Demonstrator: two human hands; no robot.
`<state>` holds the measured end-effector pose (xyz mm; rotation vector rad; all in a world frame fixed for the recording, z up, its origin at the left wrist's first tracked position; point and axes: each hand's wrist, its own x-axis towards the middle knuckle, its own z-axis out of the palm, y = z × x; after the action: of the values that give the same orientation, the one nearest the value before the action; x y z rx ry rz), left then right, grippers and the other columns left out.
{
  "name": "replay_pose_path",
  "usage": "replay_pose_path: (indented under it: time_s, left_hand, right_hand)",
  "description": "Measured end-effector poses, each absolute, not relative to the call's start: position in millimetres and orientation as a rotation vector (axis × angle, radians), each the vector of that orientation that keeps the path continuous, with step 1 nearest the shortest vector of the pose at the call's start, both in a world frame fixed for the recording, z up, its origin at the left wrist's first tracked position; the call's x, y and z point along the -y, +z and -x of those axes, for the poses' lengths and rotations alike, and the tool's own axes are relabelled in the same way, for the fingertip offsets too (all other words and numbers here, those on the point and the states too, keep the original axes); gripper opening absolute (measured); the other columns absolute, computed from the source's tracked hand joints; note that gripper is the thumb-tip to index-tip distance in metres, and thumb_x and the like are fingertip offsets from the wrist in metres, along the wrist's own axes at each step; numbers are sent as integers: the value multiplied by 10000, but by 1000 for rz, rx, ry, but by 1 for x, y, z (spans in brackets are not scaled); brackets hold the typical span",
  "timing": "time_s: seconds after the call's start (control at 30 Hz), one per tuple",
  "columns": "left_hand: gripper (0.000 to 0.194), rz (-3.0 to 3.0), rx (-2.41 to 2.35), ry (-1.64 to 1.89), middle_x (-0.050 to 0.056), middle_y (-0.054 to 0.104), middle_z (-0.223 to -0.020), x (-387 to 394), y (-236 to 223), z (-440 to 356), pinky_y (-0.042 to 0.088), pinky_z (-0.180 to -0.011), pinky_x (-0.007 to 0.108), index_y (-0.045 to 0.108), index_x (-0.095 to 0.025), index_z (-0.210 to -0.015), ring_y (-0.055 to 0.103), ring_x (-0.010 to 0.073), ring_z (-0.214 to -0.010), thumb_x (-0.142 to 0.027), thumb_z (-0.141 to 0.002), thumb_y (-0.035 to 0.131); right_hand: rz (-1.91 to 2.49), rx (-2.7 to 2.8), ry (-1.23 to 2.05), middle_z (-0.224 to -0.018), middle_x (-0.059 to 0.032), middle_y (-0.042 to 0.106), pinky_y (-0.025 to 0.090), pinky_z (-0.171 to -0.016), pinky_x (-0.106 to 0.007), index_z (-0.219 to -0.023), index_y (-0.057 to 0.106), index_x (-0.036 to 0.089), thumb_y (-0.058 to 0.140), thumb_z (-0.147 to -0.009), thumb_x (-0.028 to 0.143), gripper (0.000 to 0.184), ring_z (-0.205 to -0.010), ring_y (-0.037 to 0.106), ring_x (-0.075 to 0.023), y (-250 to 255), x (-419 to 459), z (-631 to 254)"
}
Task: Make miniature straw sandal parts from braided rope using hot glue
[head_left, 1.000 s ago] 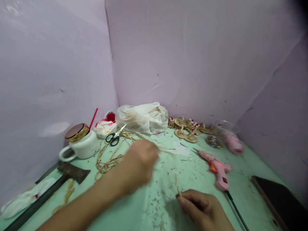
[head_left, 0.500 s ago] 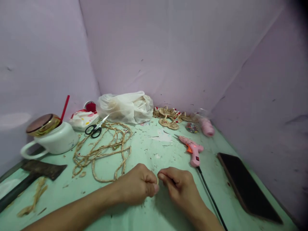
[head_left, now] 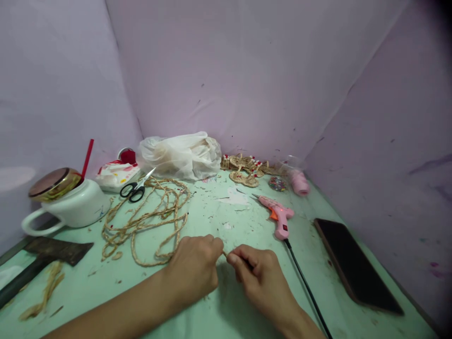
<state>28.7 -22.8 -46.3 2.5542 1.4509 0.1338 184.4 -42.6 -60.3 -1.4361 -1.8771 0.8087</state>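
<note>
My left hand [head_left: 197, 266] is closed in a fist, back of the hand up, around one end of a short piece of braided cord [head_left: 224, 254]. Thumb and forefinger of my right hand [head_left: 259, 275] pinch the same cord just to the right. Only a small tan bit of it shows between the hands; the rest is hidden in the fingers. A loose coil of braided cord [head_left: 176, 221] lies behind my left hand. To the right rests a pink glue gun [head_left: 282, 219], its black cable running past my right wrist.
Scissors [head_left: 136, 190] lie by the coil. At the left are a white mug [head_left: 79, 207] and a hatchet [head_left: 56, 252]. Behind stand a plastic bag [head_left: 183, 157] and braided ornaments [head_left: 243, 172] with red beads. Pink thread [head_left: 299, 182] and a phone [head_left: 356, 266] are at the right.
My left hand has turned over at the wrist, its thumb now out of sight and its knuckles up. The cord between the hands tilts more. The view has shifted slightly.
</note>
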Motion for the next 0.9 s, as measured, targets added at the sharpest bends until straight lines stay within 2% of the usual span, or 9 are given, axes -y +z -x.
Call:
replay_pose_path:
  time_s: [0.07, 0.2, 0.4, 0.47, 0.53, 0.6, 0.7, 0.77, 0.9]
  left_hand:
    - [169, -2570, -1406, 120, 21, 613, -660, 20, -45, -28, 307, -530, 250, 568, -190, -718, 550, 164, -614, -117, -723, 415]
    - [168, -2553, -1474, 76, 22, 595, -608, 7, -39, -19, 268, -512, 256, 560, -191, -686, 521, 157, -569, -137, -737, 409]
    - [212, -2515, -1358, 19, -20, 379, -458, 0, -24, -7, 214, -489, 256, 458, -189, -538, 316, 114, -445, -182, -745, 411]
    - [220, -2501, -1233, 3, -30, 342, -452, 2, -17, -5, 207, -482, 249, 432, -183, -524, 281, 103, -440, -186, -744, 417]
    - [233, -2488, -1234, -20, -26, 376, -458, 4, -12, -5, 209, -486, 249, 454, -181, -533, 313, 103, -451, -195, -761, 410]
    - [247, -2474, -1351, -19, -4, 481, -506, 5, -12, -6, 221, -501, 253, 525, -182, -581, 400, 119, -491, -221, -790, 401]
    - [265, -2453, -1399, 121, 45, 627, -711, 6, -19, -12, 286, -553, 256, 626, -191, -753, 538, 167, -642, -297, -834, 397]
    - [284, -2431, -1345, 223, 58, 646, -786, 7, -26, -16, 329, -596, 259, 645, -189, -811, 569, 177, -705, -307, -848, 389]
    - [277, -2392, -1392, 251, 58, 633, -718, 7, -34, -17, 336, -587, 258, 631, -160, -734, 553, 166, -655, -242, -833, 385]
  right_hand:
    - [1378, 1842, 960, -458, 39, 457, 290, -439, -206, -547, 523, 171, 448, -828, 273, 309, -441, 401, -92, -57, 43, -186]
    - [1392, 1855, 1156, -519, 20, 537, 322, -442, -204, -618, 586, 165, 446, -823, 261, 266, -453, 433, -98, -56, 34, -197]
    - [1600, 1888, 687, -502, -4, 551, 311, -466, -242, -608, 608, 183, 459, -796, 223, 243, -480, 472, -143, -58, 25, -202]
    - [1608, 1882, 630, -524, -12, 563, 323, -489, -252, -607, 607, 187, 459, -788, 210, 235, -503, 484, -151, -59, 24, -200]
    - [1601, 1885, 664, -528, -10, 562, 323, -488, -250, -606, 606, 185, 461, -787, 210, 233, -503, 480, -148, -60, 23, -197]
    - [1603, 1873, 715, -502, 0, 542, 316, -467, -241, -599, 598, 179, 458, -791, 218, 241, -481, 467, -139, -61, 23, -196]
    - [1605, 1832, 793, -481, 8, 531, 315, -448, -226, -602, 585, 167, 451, -803, 235, 251, -464, 464, -127, -62, 25, -194]
    - [1576, 1829, 858, -492, 11, 548, 321, -447, -216, -607, 588, 162, 450, -809, 241, 258, -463, 470, -117, -61, 27, -193]
    - [1487, 1887, 983, -502, 19, 571, 322, -451, -207, -616, 630, 160, 455, -816, 230, 275, -461, 466, -102, -58, 28, -196]
